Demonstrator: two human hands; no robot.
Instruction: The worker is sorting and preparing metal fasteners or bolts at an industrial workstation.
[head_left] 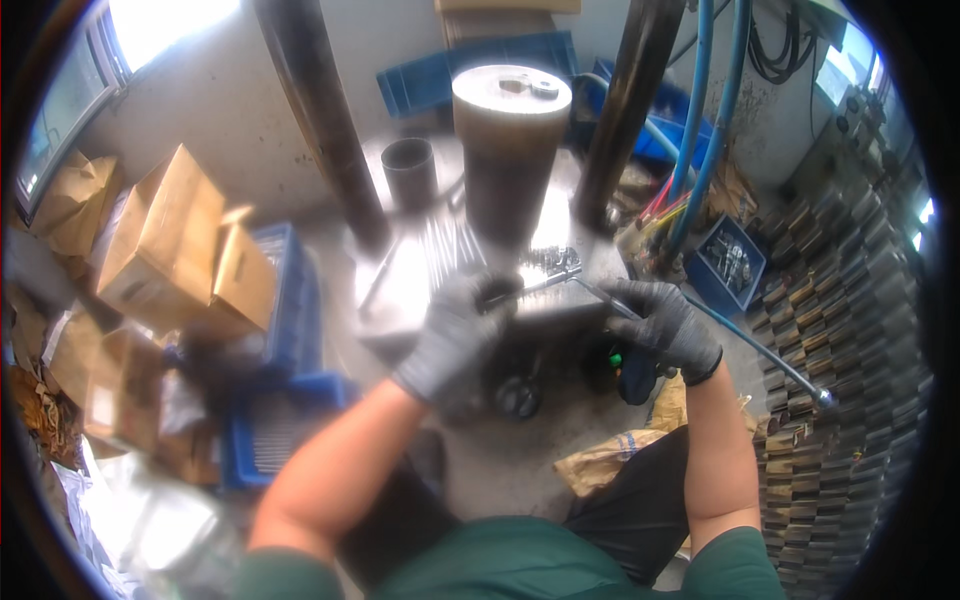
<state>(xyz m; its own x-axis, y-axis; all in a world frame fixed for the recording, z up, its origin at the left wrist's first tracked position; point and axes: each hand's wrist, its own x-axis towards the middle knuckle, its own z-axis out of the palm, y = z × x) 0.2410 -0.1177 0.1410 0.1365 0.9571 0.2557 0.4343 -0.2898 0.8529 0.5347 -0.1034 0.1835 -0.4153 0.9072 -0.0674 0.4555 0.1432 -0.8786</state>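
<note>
Both hands wear grey gloves and are raised over the near edge of a metal worktable [400, 318]. My left hand [462, 328] is closed around a slim metal rod [545, 284] that points right. My right hand [668, 322] grips a second thin metal rod [603, 294], angled up to the left. The two rods' tips come close together in front of a pile of small metal parts [550, 261]; whether they touch I cannot tell. Several long pale rods [440, 248] lie on the table, left of a thick metal cylinder [510, 170].
A short open tube [408, 172] stands behind the rods. Dark pillars [322, 120] rise at both sides of the table. Cardboard boxes [165, 250] and blue crates [300, 310] sit left; stacked metal pieces [835, 350] and a blue bin [722, 268] stand right. A bar [765, 352] slants beside my right hand.
</note>
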